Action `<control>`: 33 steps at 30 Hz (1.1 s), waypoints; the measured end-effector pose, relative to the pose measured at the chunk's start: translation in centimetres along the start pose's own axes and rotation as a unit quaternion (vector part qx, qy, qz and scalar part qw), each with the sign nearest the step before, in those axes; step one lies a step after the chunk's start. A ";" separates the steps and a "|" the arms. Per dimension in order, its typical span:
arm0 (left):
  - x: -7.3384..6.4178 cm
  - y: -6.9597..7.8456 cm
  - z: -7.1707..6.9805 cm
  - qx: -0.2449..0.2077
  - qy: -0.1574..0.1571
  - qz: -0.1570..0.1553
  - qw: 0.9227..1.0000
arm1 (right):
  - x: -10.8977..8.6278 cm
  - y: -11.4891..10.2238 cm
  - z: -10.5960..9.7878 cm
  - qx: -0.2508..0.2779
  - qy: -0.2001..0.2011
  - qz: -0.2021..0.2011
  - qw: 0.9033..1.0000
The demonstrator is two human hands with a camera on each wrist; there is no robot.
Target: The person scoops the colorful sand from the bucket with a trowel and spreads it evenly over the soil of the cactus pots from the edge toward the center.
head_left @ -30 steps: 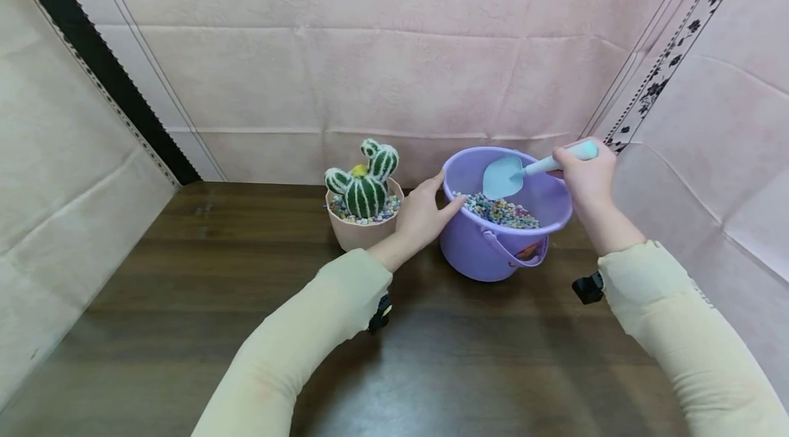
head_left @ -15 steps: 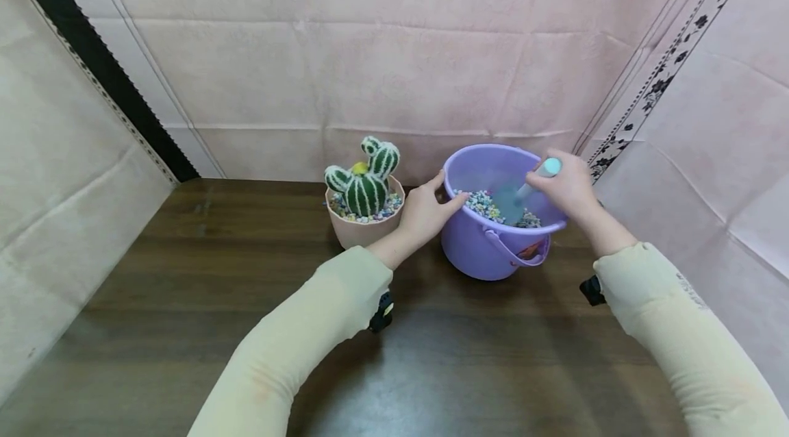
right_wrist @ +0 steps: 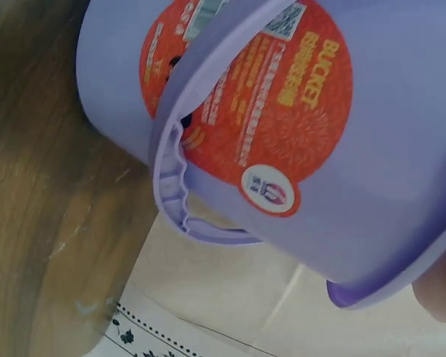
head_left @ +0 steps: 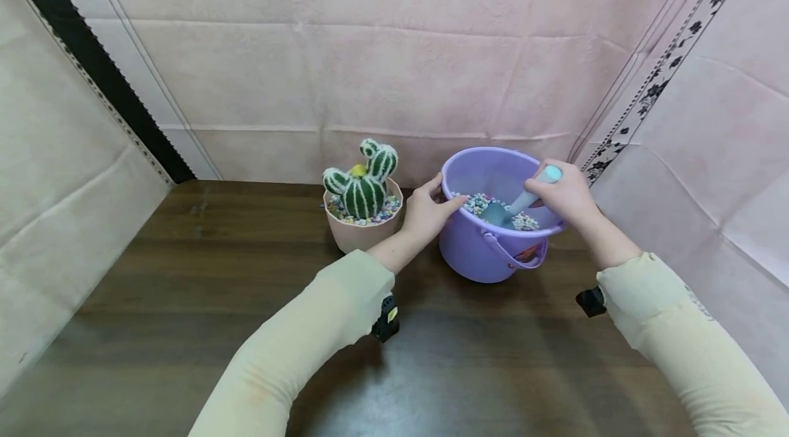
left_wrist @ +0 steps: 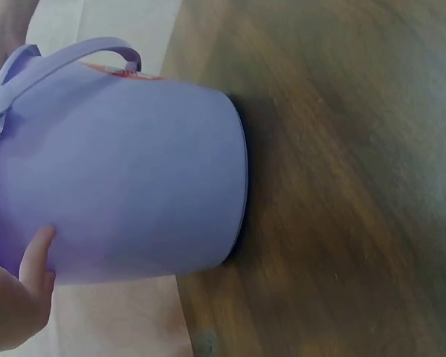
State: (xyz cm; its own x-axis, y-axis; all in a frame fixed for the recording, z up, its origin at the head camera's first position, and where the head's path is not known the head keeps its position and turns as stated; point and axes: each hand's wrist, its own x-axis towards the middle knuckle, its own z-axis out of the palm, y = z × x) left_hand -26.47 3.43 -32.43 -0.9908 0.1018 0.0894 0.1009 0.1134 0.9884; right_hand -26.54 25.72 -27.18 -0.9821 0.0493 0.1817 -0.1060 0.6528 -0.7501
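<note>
A purple bucket [head_left: 477, 252] stands upright on the table, partly filled with small multicoloured pebbles [head_left: 476, 203]. My left hand [head_left: 425, 213] grips its left rim, thumb over the edge and fingers against the outer wall. From the left wrist, the hand [left_wrist: 15, 305] shows at the bucket's side [left_wrist: 126, 171]. Inside the bucket, a light blue shovel [head_left: 522, 203] points down with its blade partly sunk in the pebbles. My right hand [head_left: 566, 196] holds its handle above the right rim. The right wrist view shows mainly the bucket's red label [right_wrist: 260, 104] and carry handle [right_wrist: 171, 149].
Close to the left of the bucket, a knitted green cactus [head_left: 364, 196] sits in a beige pot [head_left: 357, 237] with pebbles on top. Patterned pale cloth [head_left: 370, 81] walls in the dark wooden table [head_left: 246, 272] at the back and both sides.
The shovel has gone down from above the rim into the pebbles, its blade then shifting left. My right hand moved left and down with it. The left hand keeps its grip.
</note>
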 end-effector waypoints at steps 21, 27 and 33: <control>-0.2 0.5 0.5 -0.024 0.019 -0.032 0.999 | 0.1 -0.1 0.6 0.382 0.056 0.104 0.917; -0.2 0.6 0.4 -0.020 0.018 -0.028 0.999 | 0.3 -0.4 0.2 0.437 0.069 0.123 0.888; -0.3 0.6 0.5 -0.017 0.015 -0.031 0.999 | 0.4 -0.3 -0.2 0.488 0.073 0.139 0.858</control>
State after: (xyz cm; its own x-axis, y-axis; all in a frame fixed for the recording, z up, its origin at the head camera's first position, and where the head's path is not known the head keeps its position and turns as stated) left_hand -26.09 3.93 -31.89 -0.9973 0.0662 0.0308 0.0364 0.0852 0.9957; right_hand -26.86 25.64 -26.76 -0.9680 0.2417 -0.0671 -0.0200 -0.3411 -0.9398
